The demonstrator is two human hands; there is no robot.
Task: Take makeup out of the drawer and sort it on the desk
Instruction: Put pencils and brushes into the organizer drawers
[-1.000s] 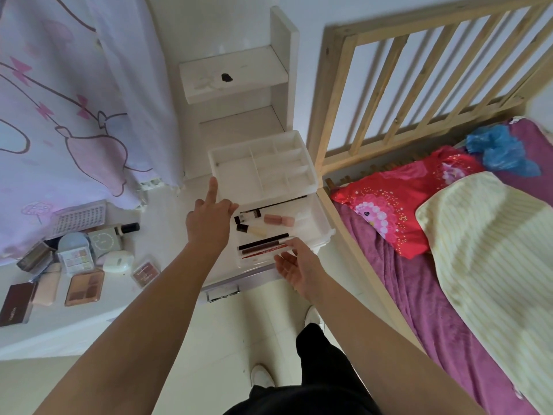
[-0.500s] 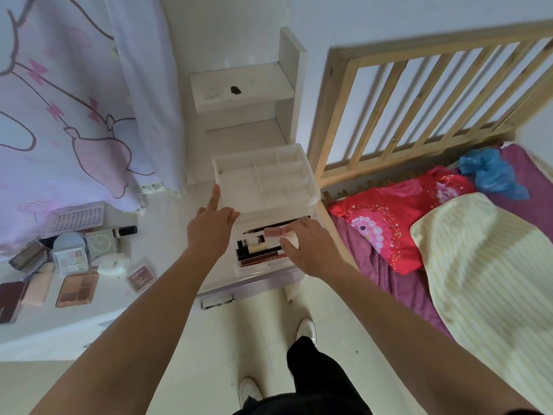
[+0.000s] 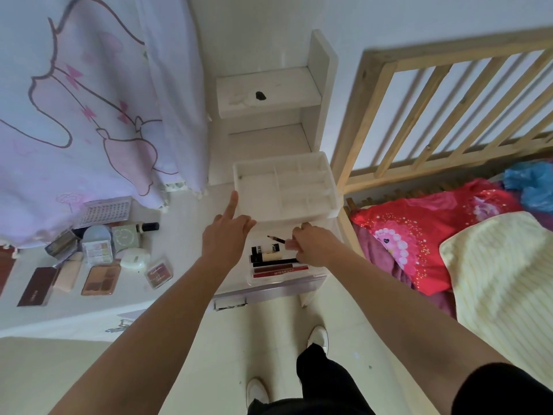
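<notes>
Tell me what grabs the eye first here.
Centre frame, the right grip pinches a dark pencil over the open clear drawer. Beside it, the left grip raises one finger at the white organizer's left edge. Palettes lie grouped on the desk at left.

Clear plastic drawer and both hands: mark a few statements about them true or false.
The right hand pinches a thin dark pencil above the open clear plastic drawer. True.
That drawer is empty. False: several tubes lie in it, among them a red lettered tube.
The left hand points its index finger. True.
The brown eyeshadow palette lies in the drawer. False: it lies on the white desk.
</notes>
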